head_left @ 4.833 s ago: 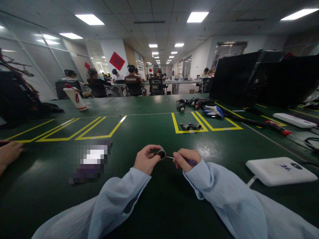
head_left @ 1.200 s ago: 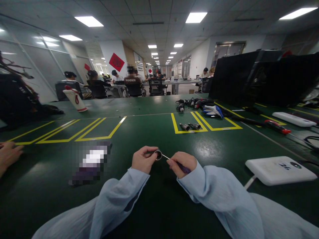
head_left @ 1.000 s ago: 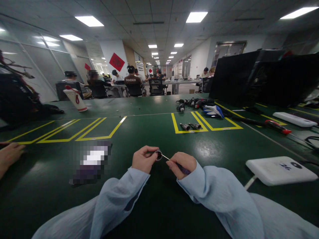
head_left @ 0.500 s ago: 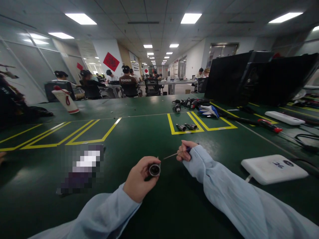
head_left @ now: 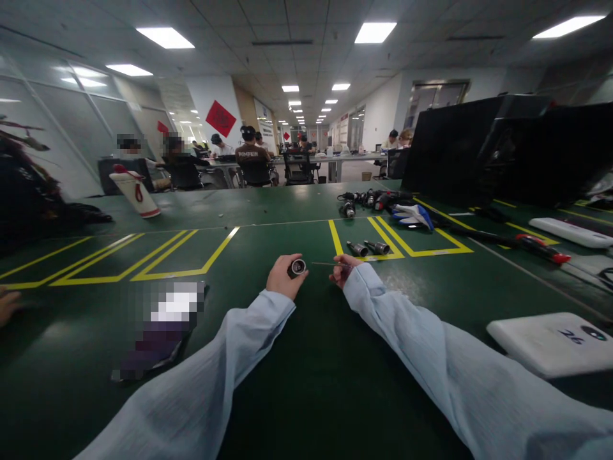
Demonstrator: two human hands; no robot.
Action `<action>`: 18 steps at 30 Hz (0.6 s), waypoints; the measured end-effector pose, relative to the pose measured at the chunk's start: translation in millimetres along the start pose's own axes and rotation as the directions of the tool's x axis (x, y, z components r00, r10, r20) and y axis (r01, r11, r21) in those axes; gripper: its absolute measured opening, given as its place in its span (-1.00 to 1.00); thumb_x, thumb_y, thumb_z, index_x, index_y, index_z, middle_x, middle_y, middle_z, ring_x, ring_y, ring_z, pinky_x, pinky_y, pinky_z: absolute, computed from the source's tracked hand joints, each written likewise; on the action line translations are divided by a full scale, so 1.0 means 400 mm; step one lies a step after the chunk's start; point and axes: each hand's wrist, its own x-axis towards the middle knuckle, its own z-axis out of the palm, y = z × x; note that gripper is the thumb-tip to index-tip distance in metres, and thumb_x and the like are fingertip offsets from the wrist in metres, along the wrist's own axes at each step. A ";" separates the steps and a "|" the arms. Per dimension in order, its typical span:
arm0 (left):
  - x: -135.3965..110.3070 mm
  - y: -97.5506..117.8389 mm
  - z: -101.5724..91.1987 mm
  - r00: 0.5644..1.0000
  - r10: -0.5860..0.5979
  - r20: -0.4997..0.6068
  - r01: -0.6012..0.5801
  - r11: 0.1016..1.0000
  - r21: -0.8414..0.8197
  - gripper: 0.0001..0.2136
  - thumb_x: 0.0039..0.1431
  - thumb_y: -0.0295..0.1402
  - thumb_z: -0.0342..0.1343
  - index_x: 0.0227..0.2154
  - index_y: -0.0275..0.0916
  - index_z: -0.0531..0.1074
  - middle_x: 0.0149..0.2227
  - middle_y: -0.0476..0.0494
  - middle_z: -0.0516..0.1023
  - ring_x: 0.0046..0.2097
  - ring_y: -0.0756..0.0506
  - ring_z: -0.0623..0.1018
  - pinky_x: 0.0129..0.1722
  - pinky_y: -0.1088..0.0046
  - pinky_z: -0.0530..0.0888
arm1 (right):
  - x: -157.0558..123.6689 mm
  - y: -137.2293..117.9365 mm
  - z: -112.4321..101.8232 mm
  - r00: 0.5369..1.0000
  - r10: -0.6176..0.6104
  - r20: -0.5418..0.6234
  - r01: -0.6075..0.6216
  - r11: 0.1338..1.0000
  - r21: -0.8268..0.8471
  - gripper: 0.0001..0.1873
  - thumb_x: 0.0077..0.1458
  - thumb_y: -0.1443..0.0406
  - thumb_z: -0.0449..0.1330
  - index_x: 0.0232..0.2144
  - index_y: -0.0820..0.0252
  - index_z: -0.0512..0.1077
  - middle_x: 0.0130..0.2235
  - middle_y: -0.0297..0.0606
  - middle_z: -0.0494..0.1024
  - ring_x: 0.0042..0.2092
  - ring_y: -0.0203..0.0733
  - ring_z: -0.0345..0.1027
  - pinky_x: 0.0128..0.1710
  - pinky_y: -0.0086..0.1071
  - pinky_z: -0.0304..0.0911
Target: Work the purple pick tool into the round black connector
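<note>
My left hand is closed around a round metal socket-like part, its dark open end facing me. A short way to the right, my right hand grips a thin screwdriver. The shaft points left toward the metal part, with a small gap between tip and part. The screwdriver's handle is mostly hidden by my fingers. Beyond my right hand, two similar metal parts with narrow stems, one on the left and one on the right, lie inside a yellow-taped box.
A blue-and-white glove and dark tools lie farther back. Red-and-black screwdriver and white device are at right; pixelated object and white cup at left. Another person's hand shows at the left edge.
Both hands have moved forward, away from me, with the metal part and screwdriver still held. The screwdriver's shaft lies more level. The view has shifted slightly; another person's hand shows more at left.
</note>
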 end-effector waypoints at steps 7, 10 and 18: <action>0.062 -0.033 0.025 0.997 0.066 0.039 -0.070 0.992 0.104 -0.78 -0.25 -0.34 0.19 -0.46 -0.27 0.36 -0.42 -0.08 0.42 -0.31 -0.10 0.38 -0.25 0.35 0.29 | 0.040 0.013 0.024 0.994 -0.067 0.089 0.073 0.995 -0.066 -0.83 -0.13 0.22 0.10 -0.60 0.21 0.34 -0.68 -0.37 0.43 -0.63 -0.37 0.24 -0.52 -0.44 0.20; 0.073 -0.044 0.034 0.998 0.003 0.067 -0.002 1.000 -0.007 -0.82 -0.20 -0.33 0.14 -0.49 -0.27 0.30 -0.50 0.00 0.37 -0.41 -0.03 0.35 -0.38 0.45 0.29 | 0.047 0.009 0.023 0.990 -0.091 0.105 0.103 0.987 -0.122 -0.83 -0.17 0.22 0.14 -0.60 0.22 0.35 -0.66 -0.34 0.46 -0.63 -0.36 0.27 -0.56 -0.46 0.18; 0.099 -0.057 0.046 0.979 0.070 0.189 -0.035 0.983 -0.181 -0.89 -0.23 -0.38 0.10 -0.62 -0.29 0.28 -0.62 0.07 0.26 -0.53 0.06 0.27 -0.53 0.57 0.23 | 0.038 0.028 0.046 0.964 -0.239 0.114 0.264 0.888 -0.376 -0.75 -0.20 0.14 0.19 -0.59 0.23 0.38 -0.59 -0.31 0.50 -0.59 -0.36 0.30 -0.53 -0.44 0.23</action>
